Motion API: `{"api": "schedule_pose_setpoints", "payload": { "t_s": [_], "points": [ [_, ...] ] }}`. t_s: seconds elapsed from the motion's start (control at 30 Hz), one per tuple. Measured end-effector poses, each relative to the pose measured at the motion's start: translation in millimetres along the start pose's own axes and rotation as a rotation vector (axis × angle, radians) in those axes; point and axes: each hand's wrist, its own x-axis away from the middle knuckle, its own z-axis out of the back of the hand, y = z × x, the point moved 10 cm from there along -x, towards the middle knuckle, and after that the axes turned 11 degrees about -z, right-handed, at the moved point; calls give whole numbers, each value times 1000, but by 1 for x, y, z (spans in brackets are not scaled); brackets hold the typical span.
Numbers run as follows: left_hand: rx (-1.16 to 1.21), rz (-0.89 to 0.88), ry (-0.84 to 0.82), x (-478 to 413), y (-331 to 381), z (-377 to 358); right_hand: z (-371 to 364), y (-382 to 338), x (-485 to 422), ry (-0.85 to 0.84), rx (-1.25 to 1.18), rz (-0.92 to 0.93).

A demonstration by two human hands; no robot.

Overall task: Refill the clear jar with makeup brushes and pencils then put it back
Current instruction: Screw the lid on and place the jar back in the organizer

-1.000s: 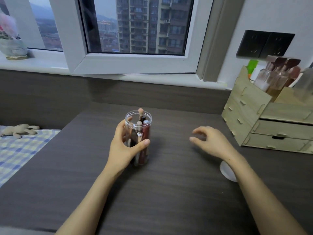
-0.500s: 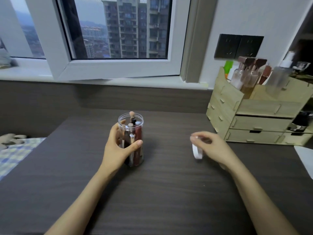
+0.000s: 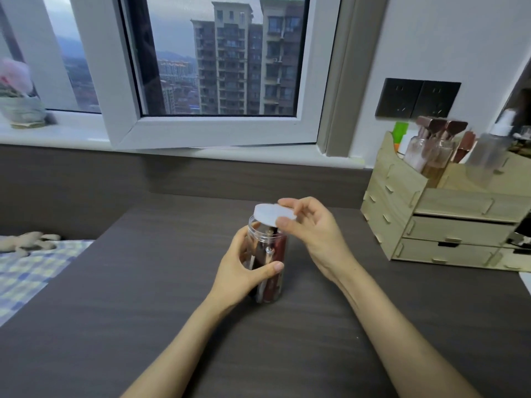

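The clear jar stands upright on the dark wooden table, filled with makeup brushes and pencils. My left hand wraps around the jar's left side, thumb across the front. My right hand holds a white round lid by its right edge, tilted just over the jar's open mouth and covering most of it.
A light wooden drawer organizer with bottles and brushes stands at the right against the wall. An open window frame juts over the sill behind. A checked cloth with a soft toy lies at the left. A flower pot sits on the sill.
My right hand picked the white lid up from the table at the right and carried it left and up over the jar's mouth. My left hand kept its grip on the jar.
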Motion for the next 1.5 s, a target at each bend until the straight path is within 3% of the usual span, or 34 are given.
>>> {"api": "schedule_pose_setpoints", "payload": {
  "t_s": [0.23,0.4,0.5,0.63,0.7,0.83,0.93,1.0,1.07,1.17,1.5],
  "points": [
    [-19,24,-2,0,-7,3,-12,0,4,-163,66,27],
    [-28,26,-8,0,-7,3,-14,-7,3,-175,197,26],
    [-43,28,-13,0,-7,3,-19,-14,9,-95,465,53],
    [-40,18,-16,0,-8,3,-33,-34,22,141,1018,227],
    [-41,16,-11,0,-7,3,-40,-35,23,133,1180,237],
    [-43,24,-13,0,-7,2,-40,-34,25,-2,1137,149],
    [-45,23,-11,0,-7,3,-31,-68,38,237,1135,362],
    [-46,25,-14,-1,-7,2,-26,-76,39,311,1140,396],
    [-43,29,-14,0,-7,2,-31,-67,33,210,1149,354],
    [-42,15,-15,0,-6,3,-41,-33,21,-61,1084,136],
    [-40,-4,8,-1,1,4,-31,-23,23,70,886,115]
  ]
}}
